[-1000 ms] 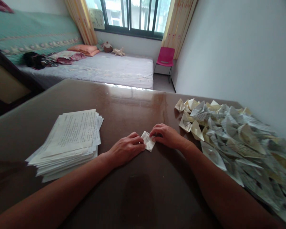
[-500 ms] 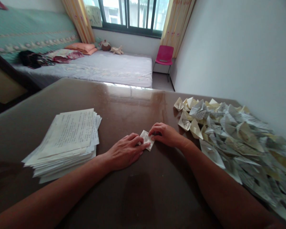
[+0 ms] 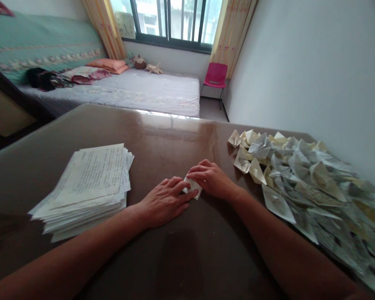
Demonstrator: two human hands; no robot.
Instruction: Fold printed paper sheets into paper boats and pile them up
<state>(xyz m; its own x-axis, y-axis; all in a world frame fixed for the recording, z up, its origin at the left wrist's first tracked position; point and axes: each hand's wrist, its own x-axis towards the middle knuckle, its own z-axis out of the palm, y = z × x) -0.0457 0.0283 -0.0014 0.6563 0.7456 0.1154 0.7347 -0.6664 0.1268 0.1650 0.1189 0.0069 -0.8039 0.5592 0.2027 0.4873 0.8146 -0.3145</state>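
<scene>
A small folded piece of printed paper (image 3: 194, 186) lies on the brown table between my hands, partly covered by fingers. My left hand (image 3: 165, 201) grips its left side, thumb along the near edge and bent fingers on top. From the right, my right hand (image 3: 211, 178) reaches over the paper's far edge, its fingers together and pressing on it. The right thumb is mostly hidden. To the left sits a stack of printed sheets (image 3: 93, 171). On the right spreads a large heap of folded paper boats (image 3: 300, 171), in white and cream.
The glossy brown table (image 3: 162, 146) reaches toward a bed (image 3: 162, 89) under the window. A pink chair (image 3: 215, 76) stands beyond the table, near the white wall (image 3: 300, 71). A dark-framed chair back (image 3: 6, 108) is at the left edge.
My right hand has shifted left over the folded paper, its fingers now flatter and covering the far edge. My left fingers have spread a little on the paper.
</scene>
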